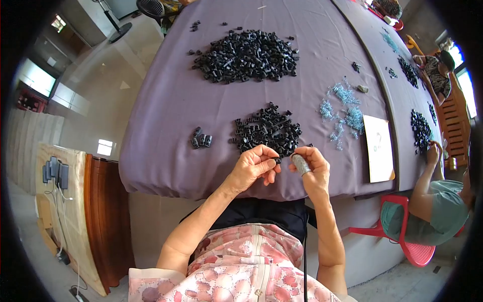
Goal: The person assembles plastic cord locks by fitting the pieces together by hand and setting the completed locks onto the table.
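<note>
My left hand (255, 167) is closed, pinching a small black plastic piece (277, 160) between thumb and fingertips. Close beside it, my right hand (313, 168) has its fingers curled together; whatever is in its fingertips is too small to make out. A grey wrap (301, 164) covers its thumb. Just beyond both hands lies a loose pile of black plastic pieces (266, 128). Several black pieces (202, 140) sit apart to the left. Right of the pile are scattered small bluish metal springs (347, 108).
A larger heap of black pieces (249, 55) lies farther back on the purple cloth (171, 100). A white sheet (379, 148) rests at the right. Another person (437, 201) sits on a red chair (402, 221); a second person (436, 75) is farther back. A wooden cabinet (103, 216) stands left.
</note>
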Demonstrator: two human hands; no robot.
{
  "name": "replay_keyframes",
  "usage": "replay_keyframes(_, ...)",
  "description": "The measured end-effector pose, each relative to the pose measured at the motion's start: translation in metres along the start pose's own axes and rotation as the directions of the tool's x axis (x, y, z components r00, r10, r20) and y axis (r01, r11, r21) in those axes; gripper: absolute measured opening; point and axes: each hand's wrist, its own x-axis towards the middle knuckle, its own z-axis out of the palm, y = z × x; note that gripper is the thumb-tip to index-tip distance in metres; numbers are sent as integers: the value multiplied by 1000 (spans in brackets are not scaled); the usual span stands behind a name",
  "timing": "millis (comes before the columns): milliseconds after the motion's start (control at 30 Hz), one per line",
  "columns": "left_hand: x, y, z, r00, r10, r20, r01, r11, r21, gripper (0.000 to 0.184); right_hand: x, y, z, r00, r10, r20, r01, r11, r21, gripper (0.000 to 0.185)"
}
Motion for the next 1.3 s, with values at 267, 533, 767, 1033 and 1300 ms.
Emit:
replay_keyframes(267,-1,1,5,999,-22,-33,26,992,122,11,-6,19,4,996,58,73,-68,986,153,15)
replay_keyframes(533,0,3,6,999,-31,-35,36,987,156,10,-3,20,5,988,140,60,-153,923,352,7)
replay_keyframes(767,1,3,6,999,-38,-25,41,987,154,9,-3,17,8,986,137,92,-161,924,348,6)
replay_keyframes(1033,0,2,4,999,-50,-4,50,992,117,8,-1,17,4,957,205,207,-278,855,439,7)
replay_keyframes(1300,-2,7,1,995,-89,52,87,996,35,5,3,14,8,936,119,331,-284,810,512,11)
